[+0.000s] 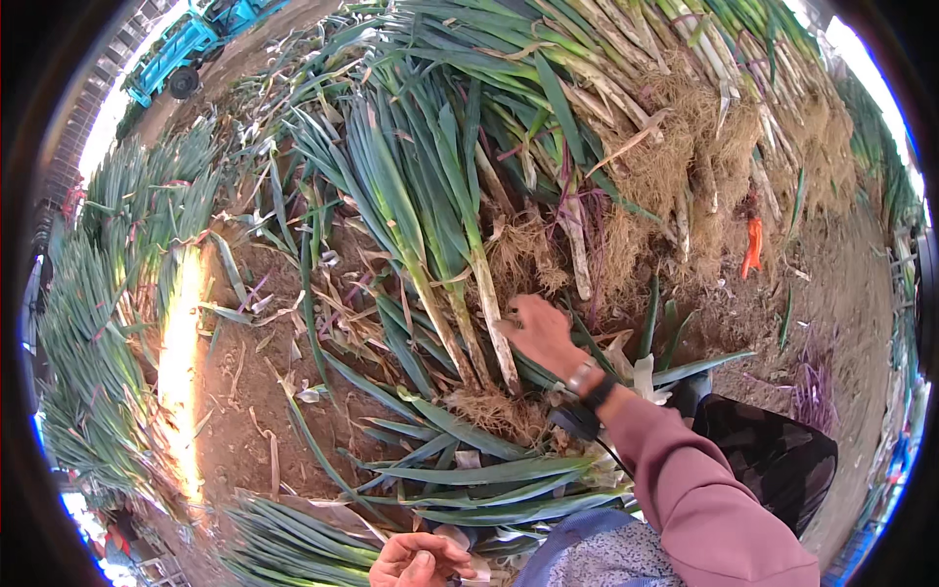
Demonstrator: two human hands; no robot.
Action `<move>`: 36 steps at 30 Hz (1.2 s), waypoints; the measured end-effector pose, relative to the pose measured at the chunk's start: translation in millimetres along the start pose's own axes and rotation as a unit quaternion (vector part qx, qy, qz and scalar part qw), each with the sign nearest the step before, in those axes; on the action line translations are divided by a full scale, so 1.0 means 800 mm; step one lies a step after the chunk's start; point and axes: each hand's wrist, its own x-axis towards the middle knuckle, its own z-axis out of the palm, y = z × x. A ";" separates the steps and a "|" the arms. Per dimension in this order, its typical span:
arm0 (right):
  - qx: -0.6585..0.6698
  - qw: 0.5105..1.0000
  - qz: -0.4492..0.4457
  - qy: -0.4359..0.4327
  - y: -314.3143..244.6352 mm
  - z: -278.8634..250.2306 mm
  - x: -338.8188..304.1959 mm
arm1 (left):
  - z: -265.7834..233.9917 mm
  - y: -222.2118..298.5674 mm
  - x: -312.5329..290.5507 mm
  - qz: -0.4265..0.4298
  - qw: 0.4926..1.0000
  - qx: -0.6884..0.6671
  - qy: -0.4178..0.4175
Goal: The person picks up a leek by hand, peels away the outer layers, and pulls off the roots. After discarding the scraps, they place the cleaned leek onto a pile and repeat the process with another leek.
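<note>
Three long leeks with green tops, white stalks and shaggy roots lie together in front of me on a heap of leaves. My right hand comes in from the right, its curved fingers partly apart at the white stalk of the rightmost leek; it does not wrap round it. At the lower edge, my left hand is curled, thumb against the fingers, and what it may hold is hidden. Close beside it lie the green leaves of more leeks.
A big pile of leeks with tangled roots stretches across the back. Bundled leeks line the left side. Loose leaves cover the ground near me. An orange strip and purple ties lie right. A blue vehicle stands far left.
</note>
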 end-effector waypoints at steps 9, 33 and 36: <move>0.505 0.829 0.239 -0.029 0.013 0.063 -0.024 | -0.013 -0.005 -0.026 0.033 0.999 -0.016 -0.017; 0.602 0.714 0.242 -0.264 -0.109 -0.037 -0.052 | -0.036 -0.025 -0.049 0.097 0.993 -0.036 -0.063; 0.485 0.811 0.160 -0.285 -0.168 -0.092 -0.131 | -0.047 -0.023 -0.041 0.120 0.989 -0.049 -0.072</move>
